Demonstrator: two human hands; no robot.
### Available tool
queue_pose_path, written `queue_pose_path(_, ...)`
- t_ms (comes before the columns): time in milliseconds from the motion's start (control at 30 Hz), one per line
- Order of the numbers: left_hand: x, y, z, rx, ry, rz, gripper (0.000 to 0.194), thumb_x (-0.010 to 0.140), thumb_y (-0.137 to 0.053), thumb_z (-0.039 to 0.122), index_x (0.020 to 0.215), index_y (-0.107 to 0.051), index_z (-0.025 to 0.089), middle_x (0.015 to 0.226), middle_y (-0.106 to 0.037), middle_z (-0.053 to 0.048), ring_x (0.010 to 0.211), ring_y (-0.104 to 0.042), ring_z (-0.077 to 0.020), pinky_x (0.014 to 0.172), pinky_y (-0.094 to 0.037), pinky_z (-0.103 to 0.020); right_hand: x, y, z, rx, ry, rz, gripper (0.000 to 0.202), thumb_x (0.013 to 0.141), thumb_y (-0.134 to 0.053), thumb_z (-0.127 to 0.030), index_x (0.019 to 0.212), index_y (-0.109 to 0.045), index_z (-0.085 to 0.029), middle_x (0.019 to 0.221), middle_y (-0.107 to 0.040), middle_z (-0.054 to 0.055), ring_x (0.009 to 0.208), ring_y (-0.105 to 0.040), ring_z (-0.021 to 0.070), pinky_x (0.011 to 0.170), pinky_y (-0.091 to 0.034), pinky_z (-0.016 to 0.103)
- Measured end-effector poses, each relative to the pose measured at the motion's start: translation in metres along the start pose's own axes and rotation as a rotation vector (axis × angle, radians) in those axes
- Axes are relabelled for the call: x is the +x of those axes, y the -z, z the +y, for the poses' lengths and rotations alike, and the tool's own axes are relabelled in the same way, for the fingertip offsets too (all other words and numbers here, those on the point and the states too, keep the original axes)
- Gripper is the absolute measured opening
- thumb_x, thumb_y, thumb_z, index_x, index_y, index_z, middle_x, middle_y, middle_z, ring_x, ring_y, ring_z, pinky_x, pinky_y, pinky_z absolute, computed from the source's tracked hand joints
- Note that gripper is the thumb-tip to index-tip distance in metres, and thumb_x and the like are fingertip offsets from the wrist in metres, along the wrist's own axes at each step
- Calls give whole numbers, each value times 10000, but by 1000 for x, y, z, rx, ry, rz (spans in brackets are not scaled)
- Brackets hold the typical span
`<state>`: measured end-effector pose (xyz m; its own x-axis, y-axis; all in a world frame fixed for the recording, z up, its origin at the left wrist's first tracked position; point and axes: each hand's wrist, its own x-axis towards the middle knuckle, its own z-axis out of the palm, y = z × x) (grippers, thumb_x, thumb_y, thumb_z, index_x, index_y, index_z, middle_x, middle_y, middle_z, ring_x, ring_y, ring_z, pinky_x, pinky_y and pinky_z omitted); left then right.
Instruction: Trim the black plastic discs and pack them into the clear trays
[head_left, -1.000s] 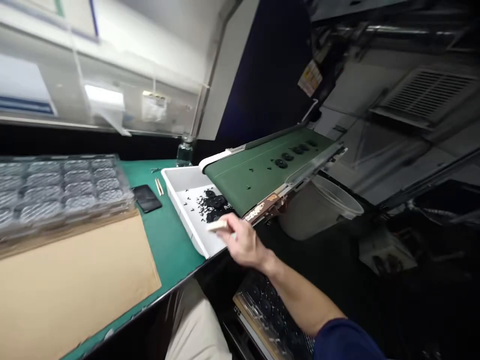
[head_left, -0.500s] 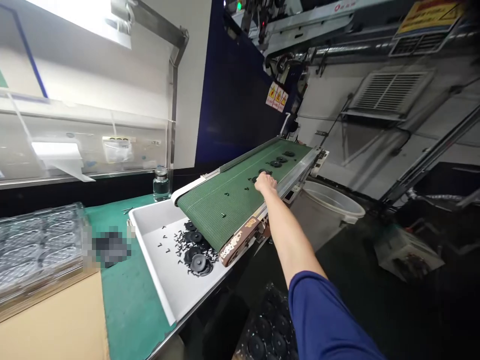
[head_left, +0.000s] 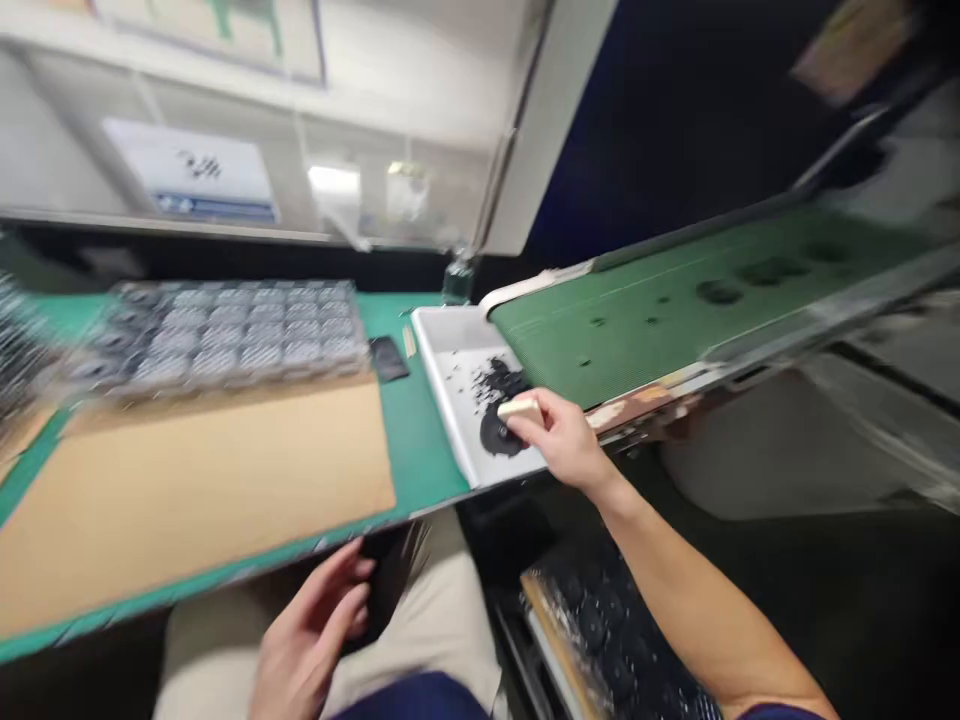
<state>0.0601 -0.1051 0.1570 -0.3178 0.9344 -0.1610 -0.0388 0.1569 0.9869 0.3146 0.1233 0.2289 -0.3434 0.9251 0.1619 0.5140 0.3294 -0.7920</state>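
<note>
A small cream block is pinched in the fingers of my right hand over the white plastic tray. Black round discs already lie there; other dark discs, blurred, remain on the green conveyor belt. My half-open left hand, visibly holding nothing, hangs near the green desk.

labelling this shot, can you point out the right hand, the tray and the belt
right hand (head_left: 568,440): head view, on the back of the hand
tray (head_left: 447,395): head view, on its left wall
belt (head_left: 630,345): head view, on a bare patch of its green surface
</note>
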Motion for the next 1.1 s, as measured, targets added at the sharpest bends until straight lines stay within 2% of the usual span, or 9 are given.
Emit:
queue_pose_path(67, -17, 5, -13, -175, 96, -29, 564, 917, -756, 489, 1425, -618, 287, 1103, -742, -59, 759, -695, -184, 739, -629, -367, -53, -60, -14, 188, 23, -209, 214, 938, -704, -397, 1040, -695, -209, 905, -691, 6, 797, -634, 176, 724, -500, 272)
queue_pose_path(133, -26, 9, -23, -362, 140, -112, 686, 873, -824, 408, 1492, -569, 258, 1062, -734, -61, 703, -681, -151, 734, -626, -352, -95, -105, -30, 274, 11, -316, 136, 944, -685, -326, 1008, -701, -207, 936, -694, 12, 840, -636, 171, 767, -488, 275)
queue_pose_path(200, -31, 14, -31, -426, 206, -148, 693, 847, -862, 319, 1483, -593, 265, 1056, -734, -60, 773, -706, -155, 755, -629, -323, -122, -134, -40, 288, -23, -350, 96, 946, -671, -287, 980, -700, -203, 946, -692, 16, 851, -634, 168, 775, -480, 277)
queue_pose_path(267, -37, 22, -38, -452, 267, -142, 630, 815, -891, 244, 1405, -673, 271, 1104, -747, -70, 855, -720, -162, 793, -636, -304, -137, -151, -44, 290, -82, -370, 106, 951, -673, -303, 978, -695, -204, 923, -688, 16, 823, -624, 167, 738, -480, 276)
queue_pose_path(400, -51, 35, -50, -584, 361, -129, 503, 770, -923, 220, 1250, -776, 258, 1124, -781, -87, 881, -743, -195, 755, -670, -316, -144, -161, -39, 442, -280, -423, 224, 961, -700, -426, 1012, -689, -209, 876, -687, 17, 757, -636, 173, 631, -538, 262)
queue_pose_path(533, -55, 37, -48, -712, 420, -100, 497, 732, -951, 244, 1206, -801, 237, 1033, -799, -82, 799, -738, -179, 670, -672, -275, -140, -162, -38, 621, -435, -453, 362, 940, -744, -540, 1036, -689, -196, 928, -713, 48, 776, -697, 200, 571, -616, 270)
queue_pose_path(767, -55, 38, -41, -745, 436, -77, 488, 705, -968, 248, 1170, -820, 238, 998, -806, -83, 790, -725, -177, 659, -682, -284, -142, -162, -44, 713, -455, -489, 356, 931, -779, -527, 1017, -697, -191, 919, -716, 38, 755, -712, 181, 591, -655, 263)
queue_pose_path(1033, -56, 38, -38, -717, 450, -86, 493, 709, -964, 288, 1179, -821, 244, 975, -806, -79, 782, -728, -193, 647, -665, -286, -145, -161, -38, 797, -504, -508, 346, 929, -797, -520, 1005, -699, -197, 934, -731, 39, 746, -727, 182, 577, -657, 257)
queue_pose_path(1100, -56, 38, -37, -677, 446, -56, 464, 743, -942, 321, 1185, -820, 249, 996, -809, -79, 806, -732, -199, 658, -654, -282, -145, -160, -38, 810, -507, -503, 362, 918, -805, -528, 994, -696, -191, 923, -731, 37, 738, -724, 177, 575, -657, 255)
